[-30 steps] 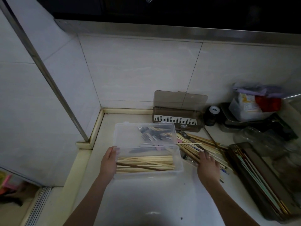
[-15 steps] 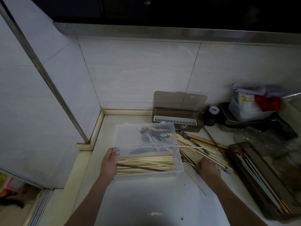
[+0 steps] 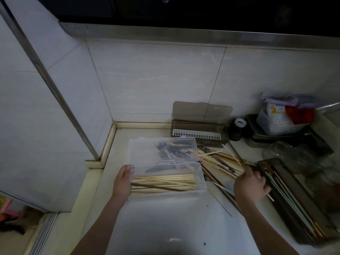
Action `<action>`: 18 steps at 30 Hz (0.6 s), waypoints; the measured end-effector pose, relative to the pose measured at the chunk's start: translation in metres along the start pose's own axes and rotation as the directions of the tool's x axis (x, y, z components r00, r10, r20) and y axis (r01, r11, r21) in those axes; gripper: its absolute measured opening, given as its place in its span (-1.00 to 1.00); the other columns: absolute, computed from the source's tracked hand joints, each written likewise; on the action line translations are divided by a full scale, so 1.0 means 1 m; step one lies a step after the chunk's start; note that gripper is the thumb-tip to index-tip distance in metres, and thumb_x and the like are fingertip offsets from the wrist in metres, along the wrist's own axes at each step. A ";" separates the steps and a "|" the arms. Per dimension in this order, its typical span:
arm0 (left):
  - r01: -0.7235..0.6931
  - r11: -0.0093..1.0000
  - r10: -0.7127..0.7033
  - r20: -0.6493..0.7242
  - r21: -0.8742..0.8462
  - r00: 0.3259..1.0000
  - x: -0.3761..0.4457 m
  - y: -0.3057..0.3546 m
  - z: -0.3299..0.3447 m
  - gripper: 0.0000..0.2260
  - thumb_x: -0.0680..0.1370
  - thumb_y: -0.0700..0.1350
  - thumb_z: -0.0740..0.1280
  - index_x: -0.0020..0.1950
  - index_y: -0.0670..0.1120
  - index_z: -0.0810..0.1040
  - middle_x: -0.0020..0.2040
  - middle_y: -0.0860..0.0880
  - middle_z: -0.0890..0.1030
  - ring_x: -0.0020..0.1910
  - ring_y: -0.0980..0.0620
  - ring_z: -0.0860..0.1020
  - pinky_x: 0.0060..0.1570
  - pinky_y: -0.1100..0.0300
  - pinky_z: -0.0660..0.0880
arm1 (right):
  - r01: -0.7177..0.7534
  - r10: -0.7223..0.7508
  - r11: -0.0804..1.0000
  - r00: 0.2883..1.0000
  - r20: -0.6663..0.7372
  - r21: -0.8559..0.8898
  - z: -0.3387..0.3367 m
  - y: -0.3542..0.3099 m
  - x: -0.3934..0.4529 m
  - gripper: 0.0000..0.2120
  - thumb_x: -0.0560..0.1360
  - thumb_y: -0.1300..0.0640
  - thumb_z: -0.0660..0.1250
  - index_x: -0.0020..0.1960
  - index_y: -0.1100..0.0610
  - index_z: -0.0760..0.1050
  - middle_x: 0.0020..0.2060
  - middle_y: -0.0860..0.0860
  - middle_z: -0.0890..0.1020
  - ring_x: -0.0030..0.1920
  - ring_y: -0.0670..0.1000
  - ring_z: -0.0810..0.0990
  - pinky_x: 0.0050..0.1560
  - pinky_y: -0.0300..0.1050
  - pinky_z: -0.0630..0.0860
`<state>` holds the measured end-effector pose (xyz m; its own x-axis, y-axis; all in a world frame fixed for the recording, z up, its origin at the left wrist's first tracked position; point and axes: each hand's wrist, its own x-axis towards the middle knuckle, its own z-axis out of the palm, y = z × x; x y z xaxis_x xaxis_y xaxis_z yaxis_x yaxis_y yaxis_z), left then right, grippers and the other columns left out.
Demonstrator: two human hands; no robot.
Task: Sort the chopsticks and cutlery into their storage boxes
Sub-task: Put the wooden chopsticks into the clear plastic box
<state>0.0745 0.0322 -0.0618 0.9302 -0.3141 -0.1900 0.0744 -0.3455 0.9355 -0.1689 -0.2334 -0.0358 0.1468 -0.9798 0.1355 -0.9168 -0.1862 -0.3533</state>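
Chopsticks [image 3: 163,183] fill the clear box [image 3: 200,183] on the white counter [image 3: 174,227], whose left end the left hand [image 3: 122,183] grips, while right of the box the right hand [image 3: 251,186] curls its fingers around pale sticks from the loose pile [image 3: 220,162].
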 end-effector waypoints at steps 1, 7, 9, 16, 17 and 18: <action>-0.003 1.000 0.003 0.000 -0.008 1.000 0.000 0.000 0.000 -0.75 0.65 -0.09 0.11 0.11 -0.14 0.54 0.02 -0.09 0.58 0.01 -0.05 0.51 -0.03 0.19 0.31 | 0.033 -0.033 0.999 0.999 -0.015 0.037 0.000 -0.003 0.001 -0.63 0.54 0.19 0.17 0.31 -0.01 0.45 0.18 0.13 0.55 0.20 0.18 0.43 0.21 0.15 0.26; 0.011 1.000 -0.011 -0.001 -0.020 1.000 0.003 -0.004 0.000 -0.77 0.65 -0.07 0.13 0.09 -0.10 0.55 0.01 -0.07 0.60 0.02 -0.06 0.53 -0.03 0.16 0.35 | 0.493 -0.491 0.853 0.869 -0.057 0.174 0.001 -0.054 -0.024 -0.79 0.49 0.15 0.36 0.08 -0.08 0.62 -0.06 0.00 0.67 0.00 0.13 0.57 0.03 0.06 0.37; 0.010 1.000 -0.010 0.002 -0.019 1.000 0.004 -0.005 0.000 -0.77 0.65 -0.08 0.13 0.09 -0.11 0.55 0.01 -0.07 0.60 0.02 -0.05 0.53 -0.03 0.17 0.33 | 0.559 -0.572 0.781 0.820 -0.040 0.279 0.000 -0.075 -0.036 -0.82 0.46 0.14 0.40 0.01 -0.08 0.64 -0.15 -0.05 0.68 -0.09 0.09 0.60 -0.05 0.00 0.43; 0.008 1.000 -0.008 -0.003 -0.013 1.000 0.005 -0.007 0.000 -0.77 0.65 -0.08 0.12 0.08 -0.10 0.56 0.00 -0.06 0.60 0.02 -0.05 0.53 -0.02 0.17 0.34 | 0.636 -0.732 0.677 0.533 0.424 0.370 0.009 -0.115 -0.080 -0.73 0.55 0.11 0.24 0.20 -0.09 0.57 0.08 -0.03 0.61 0.09 -0.01 0.55 0.09 -0.12 0.50; 0.008 1.000 -0.008 -0.003 -0.017 1.000 0.004 -0.006 0.000 -0.76 0.65 -0.08 0.12 0.08 -0.10 0.56 0.00 -0.07 0.60 0.01 -0.05 0.53 -0.03 0.16 0.34 | 0.614 -0.726 0.685 0.524 0.446 0.392 0.011 -0.118 -0.084 -0.70 0.56 0.16 0.22 0.23 -0.07 0.55 0.09 0.02 0.59 0.11 0.03 0.53 0.10 -0.11 0.48; 0.007 1.000 -0.008 -0.003 -0.023 1.000 0.004 -0.006 0.000 -0.76 0.65 -0.08 0.11 0.08 -0.10 0.56 0.00 -0.08 0.60 0.00 -0.05 0.53 -0.04 0.16 0.35 | 0.605 -0.731 0.680 0.513 0.451 0.414 0.015 -0.121 -0.087 -0.65 0.55 0.23 0.20 0.26 -0.04 0.53 0.09 0.07 0.58 0.12 0.07 0.52 0.12 -0.10 0.46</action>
<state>0.0775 0.0335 -0.0679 0.9308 -0.3086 -0.1961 0.0895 -0.3277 0.9405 -0.0657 -0.1265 -0.0188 0.9125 -0.3991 -0.0897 -0.3809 -0.7490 -0.5421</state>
